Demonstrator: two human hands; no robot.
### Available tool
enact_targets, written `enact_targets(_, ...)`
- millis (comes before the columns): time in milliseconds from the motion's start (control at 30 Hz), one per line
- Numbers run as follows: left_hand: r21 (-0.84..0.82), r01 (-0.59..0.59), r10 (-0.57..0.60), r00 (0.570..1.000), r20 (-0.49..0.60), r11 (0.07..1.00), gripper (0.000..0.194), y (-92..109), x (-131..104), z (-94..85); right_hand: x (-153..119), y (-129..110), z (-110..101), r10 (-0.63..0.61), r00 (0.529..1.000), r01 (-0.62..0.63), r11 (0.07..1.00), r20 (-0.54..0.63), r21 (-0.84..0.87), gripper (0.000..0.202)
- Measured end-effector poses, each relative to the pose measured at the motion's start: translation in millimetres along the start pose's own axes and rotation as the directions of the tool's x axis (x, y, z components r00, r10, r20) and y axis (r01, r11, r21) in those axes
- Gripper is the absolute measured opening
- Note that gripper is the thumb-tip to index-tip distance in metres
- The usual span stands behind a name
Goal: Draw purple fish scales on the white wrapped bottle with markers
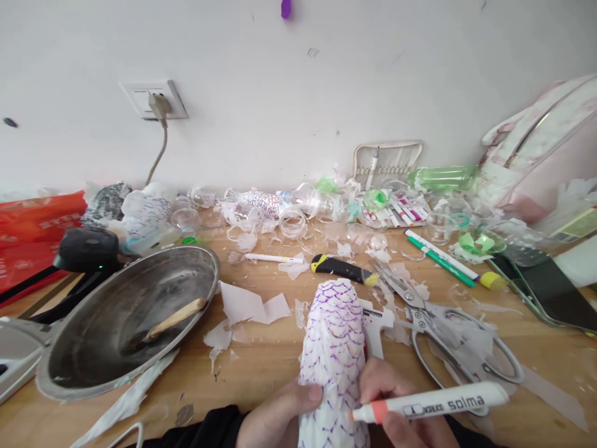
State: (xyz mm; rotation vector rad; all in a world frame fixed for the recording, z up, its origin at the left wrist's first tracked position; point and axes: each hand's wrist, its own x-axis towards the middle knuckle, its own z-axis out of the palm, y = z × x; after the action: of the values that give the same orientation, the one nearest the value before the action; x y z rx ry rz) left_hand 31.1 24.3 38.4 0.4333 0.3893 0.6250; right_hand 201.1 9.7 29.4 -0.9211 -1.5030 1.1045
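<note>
Spreading before us is a wooden table (265,367), strewn with torn white paper (254,306). To our left sits a metal basin (212,256) with a wooden stick (177,318) lying in it. Directly in front of us, at the near edge of the view, we have a white, rounded form (332,348) covered in rows of purple scale outlines. Right of it lie metal scissors (418,316), their handles toward us.

Our left hand (282,407) is partly closed around the form's left side, thumb pressed on its upper surface; we cannot see the fingers underneath. Our right hand (401,404) is closed in a pinching grip, fingers bent, its index finger beside the form's right edge. A black-and-yellow utility knife (342,269) rests just beyond the form. Between our right fingers we grip a white marker (452,399), its back end pointing right. Its small coral tip (353,417) is at the scaled surface, right of our left thumb.
</note>
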Motion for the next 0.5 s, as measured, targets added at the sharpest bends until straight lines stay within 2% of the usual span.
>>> enact_targets(100, -0.007, -0.003, 0.003, 1.0, -0.027, 1.0, 0.042, 0.8, -0.9, -0.5, 5.4, -4.5, 1.2, -0.064, 0.996, 0.068, 0.995, 0.056, -0.073, 0.027)
enact_targets(167, -0.017, 0.0, -0.001, 0.998, -0.067, 1.0, 0.044, 1.7, -1.6, -0.1, 8.6, -7.0, 2.8, -0.083, 0.996, 0.085, 0.995, 0.034, -0.044, 0.029)
enact_targets(267, -0.035, 0.029, -0.031, 0.997, -0.07, 0.999, 0.047, 1.7, -1.9, -0.2, 8.8, -7.3, 4.4, -0.081, 0.997, 0.081, 0.997, -0.004, -0.003, 0.031)
enact_targets(367, -0.058, 0.055, -0.058, 0.997, -0.045, 0.997, 0.048, 0.7, -2.2, -0.9, 3.2, -3.4, 4.6, -0.012, 1.0, 0.012, 1.0, -0.024, -0.01, 0.031)
enact_targets(500, -0.073, 0.07, -0.071, 0.997, -0.021, 0.995, 0.047, 0.5, -2.6, -1.3, -4.5, 0.3, 3.3, 0.095, 0.984, -0.094, 0.995, -0.151, 0.014, 0.031)
